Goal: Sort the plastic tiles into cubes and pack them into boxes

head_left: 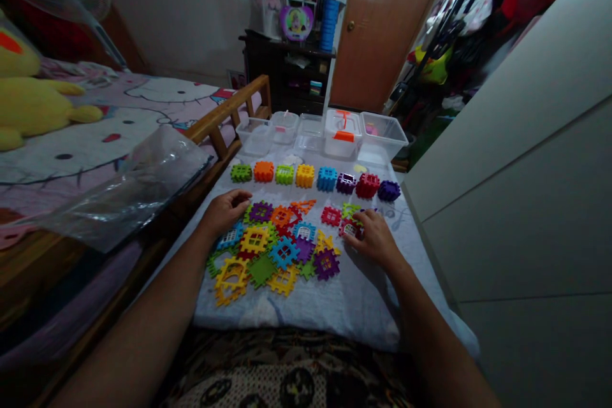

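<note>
Interlocking plastic building pieces with notched edges lie in a loose, overlapping spread before me, among them a yellow window piece [255,240], a blue window piece [284,252], a green square piece [262,269] and a purple window piece [327,264]. My left hand [226,210] rests at the spread's upper left edge, beside a purple piece [261,211], its fingers loosely bent and holding nothing visible. At the right, my right hand [375,237] has thumb and fingers around the edge of a pink-red window piece [349,228]. Beside that lie a lime piece [350,210] and a red window piece [331,216].
Several colour-sorted stacks, such as the orange stack [264,171] and blue stack [327,178], stand in a row behind. Clear plastic boxes [385,134] line the table's far end. A wooden bed rail [229,108] borders the left, a white cabinet [516,172] the right.
</note>
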{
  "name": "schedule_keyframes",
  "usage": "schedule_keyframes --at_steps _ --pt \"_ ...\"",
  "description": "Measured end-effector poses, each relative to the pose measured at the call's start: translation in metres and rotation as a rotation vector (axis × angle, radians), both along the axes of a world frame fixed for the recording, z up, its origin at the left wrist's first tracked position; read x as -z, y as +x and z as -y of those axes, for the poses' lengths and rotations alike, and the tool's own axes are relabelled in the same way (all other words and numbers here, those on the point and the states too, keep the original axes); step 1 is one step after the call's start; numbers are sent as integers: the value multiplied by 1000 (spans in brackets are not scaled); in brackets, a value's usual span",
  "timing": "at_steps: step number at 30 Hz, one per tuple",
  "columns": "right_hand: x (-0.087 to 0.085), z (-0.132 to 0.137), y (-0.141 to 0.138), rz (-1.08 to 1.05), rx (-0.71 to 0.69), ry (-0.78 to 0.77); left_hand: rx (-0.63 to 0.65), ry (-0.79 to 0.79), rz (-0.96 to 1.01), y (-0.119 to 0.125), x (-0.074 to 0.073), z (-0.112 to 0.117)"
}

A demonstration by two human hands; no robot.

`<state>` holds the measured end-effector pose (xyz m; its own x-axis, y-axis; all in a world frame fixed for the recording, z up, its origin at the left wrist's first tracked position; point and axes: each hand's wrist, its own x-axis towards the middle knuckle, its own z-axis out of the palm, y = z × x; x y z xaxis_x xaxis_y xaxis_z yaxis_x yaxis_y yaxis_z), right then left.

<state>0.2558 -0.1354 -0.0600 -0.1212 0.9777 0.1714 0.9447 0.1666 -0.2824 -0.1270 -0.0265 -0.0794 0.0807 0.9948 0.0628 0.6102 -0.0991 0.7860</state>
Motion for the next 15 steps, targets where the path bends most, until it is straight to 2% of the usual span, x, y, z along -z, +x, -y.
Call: schedule_keyframes --at_steps 4,8,15 --pt "-3 2 -5 74 7 -56 9 4 -6 -2 2 -1" --pt "-9 -3 -9 79 0 -42 18 11 -25 -2 2 0" --pt "-28 -37 -31 133 -83 -9 5 7 -5 0 -1 1"
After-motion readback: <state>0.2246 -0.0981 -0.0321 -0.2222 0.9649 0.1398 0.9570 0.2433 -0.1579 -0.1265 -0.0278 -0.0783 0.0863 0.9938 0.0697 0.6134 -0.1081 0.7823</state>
